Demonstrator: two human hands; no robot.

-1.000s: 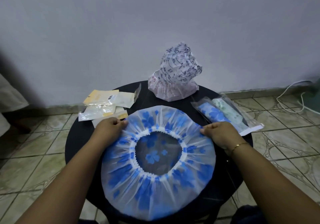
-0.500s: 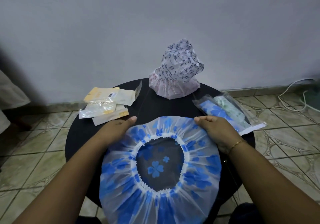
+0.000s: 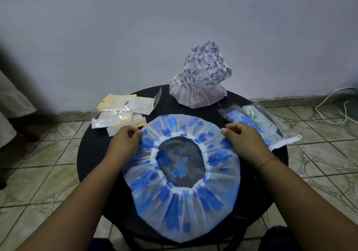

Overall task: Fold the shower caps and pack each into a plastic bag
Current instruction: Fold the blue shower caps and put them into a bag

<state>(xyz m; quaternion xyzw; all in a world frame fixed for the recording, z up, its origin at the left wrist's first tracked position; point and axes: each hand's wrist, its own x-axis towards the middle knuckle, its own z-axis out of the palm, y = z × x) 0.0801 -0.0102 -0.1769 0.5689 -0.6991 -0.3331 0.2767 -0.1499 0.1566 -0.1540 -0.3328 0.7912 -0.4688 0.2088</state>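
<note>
A translucent white shower cap with blue flowers (image 3: 180,198) lies spread flat on the round black table (image 3: 93,154), its elastic opening facing up. My left hand (image 3: 126,142) pinches its upper left rim. My right hand (image 3: 244,140) pinches the upper right rim. A second cap (image 3: 201,78), white with dark music-note print, stands crumpled at the table's far edge. Packed caps in clear plastic bags (image 3: 257,122) lie at the right. A pile of plastic bags with yellow inserts (image 3: 122,113) lies at the far left.
The table stands close to a grey wall on a tiled floor (image 3: 38,173). A white cable (image 3: 337,107) runs along the floor at the right. Pale cloth (image 3: 9,103) shows at the left edge.
Both hands pulled the blue cap toward me and partly off the near edge, then slid it back and spread its far rim wider across the table.
</note>
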